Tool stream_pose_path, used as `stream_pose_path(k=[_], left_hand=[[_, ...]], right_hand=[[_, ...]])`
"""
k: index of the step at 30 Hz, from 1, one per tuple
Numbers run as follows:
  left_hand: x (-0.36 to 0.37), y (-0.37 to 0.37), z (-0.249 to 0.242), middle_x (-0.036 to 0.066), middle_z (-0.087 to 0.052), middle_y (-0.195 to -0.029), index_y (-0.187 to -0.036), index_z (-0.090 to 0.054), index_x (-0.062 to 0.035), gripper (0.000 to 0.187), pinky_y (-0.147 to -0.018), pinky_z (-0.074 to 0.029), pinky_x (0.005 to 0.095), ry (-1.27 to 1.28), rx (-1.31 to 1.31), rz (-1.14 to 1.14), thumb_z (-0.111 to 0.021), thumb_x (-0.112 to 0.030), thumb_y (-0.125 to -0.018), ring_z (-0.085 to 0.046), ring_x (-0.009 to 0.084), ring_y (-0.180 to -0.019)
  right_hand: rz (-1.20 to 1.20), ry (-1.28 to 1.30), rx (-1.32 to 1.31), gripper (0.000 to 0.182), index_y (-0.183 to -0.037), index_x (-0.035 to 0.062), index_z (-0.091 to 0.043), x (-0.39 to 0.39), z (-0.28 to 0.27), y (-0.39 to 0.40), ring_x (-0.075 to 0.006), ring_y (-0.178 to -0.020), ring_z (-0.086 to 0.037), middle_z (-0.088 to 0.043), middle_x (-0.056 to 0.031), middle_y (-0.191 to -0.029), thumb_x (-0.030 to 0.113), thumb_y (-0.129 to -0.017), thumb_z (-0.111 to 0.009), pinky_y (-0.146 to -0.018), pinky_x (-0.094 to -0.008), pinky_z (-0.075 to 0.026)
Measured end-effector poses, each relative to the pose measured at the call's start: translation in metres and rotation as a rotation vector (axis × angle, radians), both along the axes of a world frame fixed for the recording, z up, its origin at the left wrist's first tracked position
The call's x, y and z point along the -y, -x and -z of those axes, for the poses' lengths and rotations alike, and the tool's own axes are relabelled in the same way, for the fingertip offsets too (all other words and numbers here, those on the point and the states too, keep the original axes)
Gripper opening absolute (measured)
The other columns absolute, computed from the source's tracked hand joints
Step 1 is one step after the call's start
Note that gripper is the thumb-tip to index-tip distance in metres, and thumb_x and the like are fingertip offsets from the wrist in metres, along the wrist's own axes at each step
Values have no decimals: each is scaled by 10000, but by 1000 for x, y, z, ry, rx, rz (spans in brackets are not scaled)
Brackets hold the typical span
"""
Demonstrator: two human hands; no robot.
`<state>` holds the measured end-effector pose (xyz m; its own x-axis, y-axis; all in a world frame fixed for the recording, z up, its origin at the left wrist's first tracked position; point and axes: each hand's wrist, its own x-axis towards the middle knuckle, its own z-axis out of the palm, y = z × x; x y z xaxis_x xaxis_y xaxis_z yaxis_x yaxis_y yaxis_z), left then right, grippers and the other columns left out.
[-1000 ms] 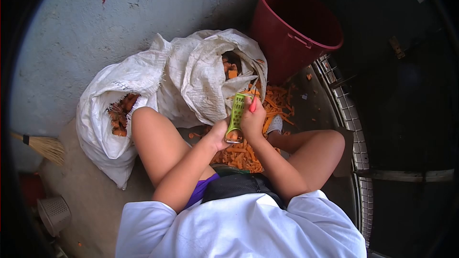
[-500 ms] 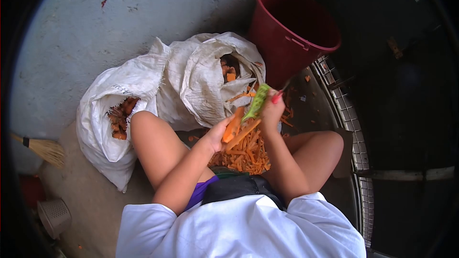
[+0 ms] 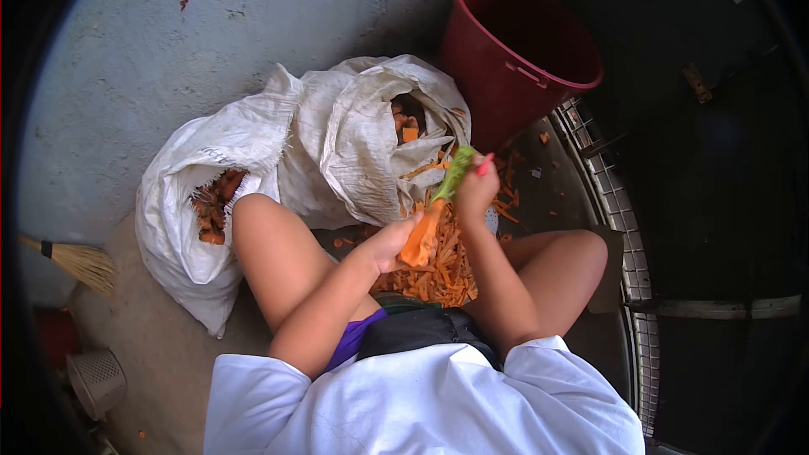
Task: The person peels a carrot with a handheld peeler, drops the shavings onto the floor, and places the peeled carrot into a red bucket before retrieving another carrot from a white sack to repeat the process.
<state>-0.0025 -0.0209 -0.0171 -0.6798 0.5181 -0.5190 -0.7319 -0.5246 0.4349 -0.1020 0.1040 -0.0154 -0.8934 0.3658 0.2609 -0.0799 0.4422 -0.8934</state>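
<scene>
My left hand [image 3: 391, 244], fingers wrapped round it, holds a bright orange carrot [image 3: 419, 242] above a heap of orange peelings [image 3: 444, 280] between my legs. In my closed right hand [image 3: 476, 196] is a green peeler [image 3: 455, 173] with a red-pink part [image 3: 484, 165] showing by the thumb. The peeler's lower end meets the upper end of the carrot. Its blade cannot be made out.
Two white woven sacks stand ahead: the left sack [image 3: 181, 265] and the middle sack [image 3: 358, 147], both holding brownish-orange pieces. A dark red bucket [image 3: 497, 76] is behind, right. A straw broom [image 3: 80, 265] and perforated basket [image 3: 95, 381] lie left. Wire mesh [image 3: 636, 270] runs along the right.
The carrot has tilted more upright in my left hand, and the long strip beside it no longer shows there. My right hand and the peeler have shifted slightly.
</scene>
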Motion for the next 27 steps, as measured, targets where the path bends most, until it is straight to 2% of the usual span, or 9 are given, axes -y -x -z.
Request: stream_pose_path(k=[3, 4, 8, 10, 13, 17, 22, 25, 27], left_hand=[[-3, -6, -12, 79, -474, -754, -968, -430, -80, 370, -481, -433, 280, -52, -13, -19, -319, -420, -870, -507, 166, -633], [-1, -4, -6, 80, -472, -754, -973, -428, -81, 370, -482, -427, 279, -101, -20, -46, -325, -420, -869, -506, 167, -630], [2, 6, 4, 61, -470, -752, -971, -442, -93, 354, -499, -421, 272, -163, 99, -126, -351, -417, -861, -515, 166, -640], [-1, 6, 1, 47, -498, -776, -969, -458, -98, 340, -518, -436, 278, -145, 45, -216, -350, -403, -864, -529, 164, -661], [-4, 7, -6, 27, -538, -836, -975, -480, -95, 324, -568, -463, 294, -191, 71, -309, -341, -369, -873, -549, 160, -706], [-4, 7, 8, 39, -568, -906, -1000, -490, -74, 323, -648, -481, 303, -328, 37, -322, -334, -330, -882, -563, 157, -757], [-7, 2, 1, 40, -568, -881, -998, -489, -68, 318, -651, -476, 286, -245, 4, -297, -335, -321, -883, -559, 143, -767], [-3, 2, 1, 45, -562, -897, -1009, -483, -67, 329, -654, -474, 288, -174, -64, -229, -328, -329, -883, -556, 147, -782], [-2, 3, 0, 47, -560, -905, -1013, -480, -67, 334, -655, -474, 290, -152, -90, -198, -325, -332, -883, -555, 150, -787]], right_hand=[[148, 211, 5, 244, -696, -11, -480, -37, 15, 34, -159, -499, -433, -483, -84, -554, 184, -840, -455, -498, -300, -363], [150, 249, 58, 256, -686, -9, -476, -44, 12, 34, -116, -494, -409, -461, -37, -545, 186, -851, -447, -485, -277, -350], [-76, 364, 40, 234, -706, 13, -471, -17, -12, 3, -63, -537, -359, -416, 33, -585, 185, -861, -437, -499, -239, -332], [-198, 365, 52, 222, -762, 11, -486, 11, -25, -18, -78, -558, -368, -439, 11, -606, 203, -862, -440, -521, -242, -349], [-301, 330, 87, 269, -697, 13, -451, 32, -28, -43, -99, -541, -369, -436, -37, -569, 225, -862, -441, -507, -270, -352], [-303, 251, 122, 281, -671, 4, -429, 32, -12, -44, -139, -509, -380, -434, -76, -546, 218, -852, -458, -495, -290, -350], [-247, 132, -12, 229, -683, -2, -450, 35, -28, -49, -212, -490, -414, -453, -135, -545, 175, -820, -502, -492, -327, -354], [-185, -13, 45, 194, -702, -2, -472, 29, -20, -39, -241, -489, -437, -479, -153, -558, 155, -810, -509, -495, -335, -362], [-154, 31, 24, 184, -719, 4, -492, 26, -23, -33, -270, -511, -480, -505, -176, -582, 162, -811, -510, -503, -347, -373]])
